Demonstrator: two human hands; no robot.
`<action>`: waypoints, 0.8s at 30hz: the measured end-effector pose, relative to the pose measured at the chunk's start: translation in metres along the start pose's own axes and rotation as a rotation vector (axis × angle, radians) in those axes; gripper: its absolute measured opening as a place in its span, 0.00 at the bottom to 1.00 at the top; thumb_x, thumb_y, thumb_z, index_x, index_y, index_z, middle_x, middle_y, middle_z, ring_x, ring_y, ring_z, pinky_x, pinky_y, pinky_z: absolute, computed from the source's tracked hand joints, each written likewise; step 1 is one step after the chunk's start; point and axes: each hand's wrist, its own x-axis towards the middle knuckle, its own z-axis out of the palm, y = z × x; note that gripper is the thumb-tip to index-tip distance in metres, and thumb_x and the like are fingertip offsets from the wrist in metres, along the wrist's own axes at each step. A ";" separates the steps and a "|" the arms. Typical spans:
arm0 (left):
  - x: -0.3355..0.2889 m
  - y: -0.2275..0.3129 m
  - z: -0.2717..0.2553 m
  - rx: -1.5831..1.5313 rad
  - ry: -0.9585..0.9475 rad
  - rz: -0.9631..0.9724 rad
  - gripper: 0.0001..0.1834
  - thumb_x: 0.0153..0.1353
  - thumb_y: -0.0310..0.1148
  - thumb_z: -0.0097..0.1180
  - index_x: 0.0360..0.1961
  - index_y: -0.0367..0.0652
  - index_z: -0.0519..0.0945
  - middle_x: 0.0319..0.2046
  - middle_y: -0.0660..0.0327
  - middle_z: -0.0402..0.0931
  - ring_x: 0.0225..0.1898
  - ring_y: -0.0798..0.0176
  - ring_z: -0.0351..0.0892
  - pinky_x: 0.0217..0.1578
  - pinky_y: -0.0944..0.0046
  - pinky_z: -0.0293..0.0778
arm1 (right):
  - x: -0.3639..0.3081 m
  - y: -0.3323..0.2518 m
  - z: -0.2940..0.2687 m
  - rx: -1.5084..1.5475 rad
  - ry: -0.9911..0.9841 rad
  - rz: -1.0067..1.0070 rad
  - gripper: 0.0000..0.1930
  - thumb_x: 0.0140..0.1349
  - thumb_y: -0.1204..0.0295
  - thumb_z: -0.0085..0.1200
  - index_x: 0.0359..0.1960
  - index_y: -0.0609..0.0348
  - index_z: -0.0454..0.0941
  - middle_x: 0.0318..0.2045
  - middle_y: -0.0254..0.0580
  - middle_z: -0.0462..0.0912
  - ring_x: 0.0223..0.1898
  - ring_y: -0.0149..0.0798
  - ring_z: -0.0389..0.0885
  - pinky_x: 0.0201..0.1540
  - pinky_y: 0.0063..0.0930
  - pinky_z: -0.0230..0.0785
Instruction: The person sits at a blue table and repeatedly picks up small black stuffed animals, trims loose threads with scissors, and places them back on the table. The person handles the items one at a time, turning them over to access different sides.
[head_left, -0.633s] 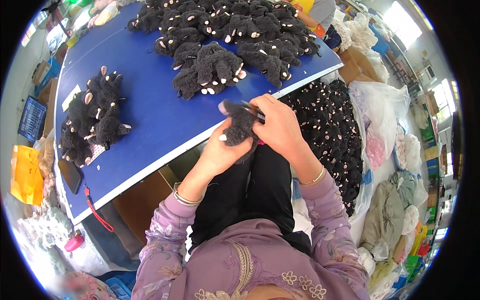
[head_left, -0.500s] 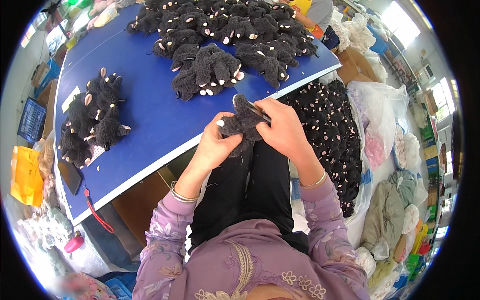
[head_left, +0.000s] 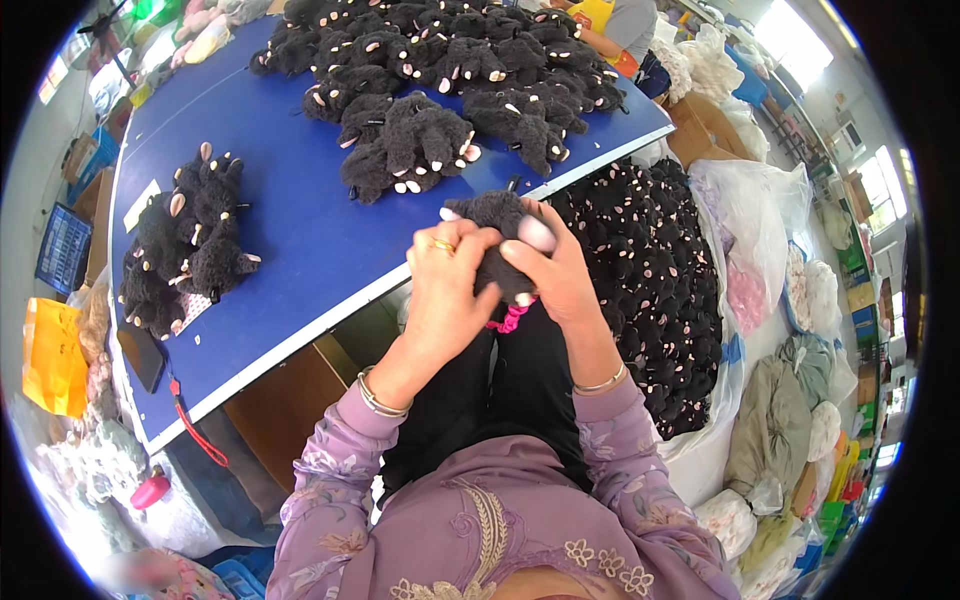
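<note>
Both hands hold a small black plush toy [head_left: 490, 212] in front of my lap, near the table edge. It has fluffy dark fur, pale tips and a rounded pink ear. My left hand [head_left: 445, 285] is closed on its left side, fingers bent over the fur. Around the right side wraps my right hand [head_left: 565, 275], its thumb just below the ear. Under the toy shows a bright pink, bumpy strip [head_left: 510, 317]; what it belongs to is hidden. A thin dark tip [head_left: 514, 184] pokes out above the toy.
The blue table [head_left: 300, 250] carries a large heap of black plush toys [head_left: 430, 135] and a smaller group [head_left: 190, 235] at left. On my right stands a large bag full of black plush toys [head_left: 640, 300]. Another person's arm [head_left: 600, 42] shows at the far side.
The toy has been turned, so its pink ear and the pink strip now show. The dark narrow tool seen at my right fingers is mostly hidden. My left hand has shifted over the toy.
</note>
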 end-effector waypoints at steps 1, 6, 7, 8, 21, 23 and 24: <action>-0.002 0.001 0.001 -0.109 -0.030 0.029 0.27 0.39 0.24 0.64 0.46 0.42 0.75 0.45 0.56 0.70 0.49 0.48 0.65 0.50 0.54 0.63 | -0.001 -0.001 0.002 0.063 0.019 0.023 0.24 0.55 0.76 0.60 0.53 0.68 0.69 0.41 0.39 0.78 0.42 0.27 0.77 0.48 0.22 0.71; -0.007 -0.011 -0.015 -0.388 0.105 -0.117 0.29 0.46 0.28 0.65 0.52 0.41 0.71 0.50 0.58 0.68 0.51 0.58 0.67 0.50 0.60 0.65 | 0.001 0.001 -0.022 0.369 0.051 0.197 0.12 0.59 0.81 0.53 0.45 0.68 0.76 0.38 0.41 0.82 0.39 0.32 0.82 0.44 0.25 0.76; -0.008 -0.018 -0.015 -0.591 0.113 -0.290 0.30 0.51 0.30 0.62 0.57 0.40 0.67 0.52 0.61 0.68 0.55 0.64 0.64 0.52 0.61 0.65 | 0.000 -0.004 -0.020 0.419 0.036 0.192 0.11 0.59 0.80 0.53 0.44 0.67 0.77 0.37 0.41 0.82 0.39 0.32 0.82 0.44 0.25 0.76; -0.008 -0.019 -0.014 -0.796 0.097 -0.408 0.32 0.53 0.31 0.62 0.59 0.39 0.65 0.54 0.60 0.67 0.54 0.64 0.65 0.52 0.63 0.66 | -0.001 -0.006 -0.018 0.469 0.021 0.187 0.10 0.59 0.80 0.53 0.43 0.67 0.77 0.37 0.40 0.82 0.39 0.33 0.82 0.44 0.25 0.76; -0.014 -0.020 0.014 -1.276 -0.302 -0.556 0.15 0.59 0.22 0.51 0.48 0.34 0.73 0.38 0.60 0.79 0.37 0.68 0.79 0.41 0.68 0.75 | 0.012 0.013 -0.012 0.124 0.196 0.160 0.10 0.63 0.69 0.55 0.37 0.64 0.76 0.29 0.33 0.78 0.24 0.21 0.72 0.27 0.16 0.66; -0.013 -0.016 0.013 -1.362 -0.209 -0.659 0.14 0.60 0.22 0.50 0.47 0.32 0.74 0.37 0.56 0.80 0.34 0.63 0.81 0.39 0.67 0.77 | 0.013 0.009 -0.019 0.218 0.261 0.183 0.09 0.64 0.67 0.54 0.34 0.62 0.75 0.26 0.33 0.77 0.19 0.20 0.67 0.21 0.16 0.61; -0.010 -0.014 0.010 -1.439 -0.130 -0.735 0.13 0.61 0.23 0.50 0.47 0.32 0.75 0.39 0.54 0.80 0.38 0.62 0.81 0.40 0.66 0.77 | 0.013 0.009 -0.023 0.265 0.293 0.195 0.10 0.65 0.67 0.53 0.32 0.61 0.75 0.25 0.32 0.76 0.16 0.19 0.64 0.18 0.16 0.58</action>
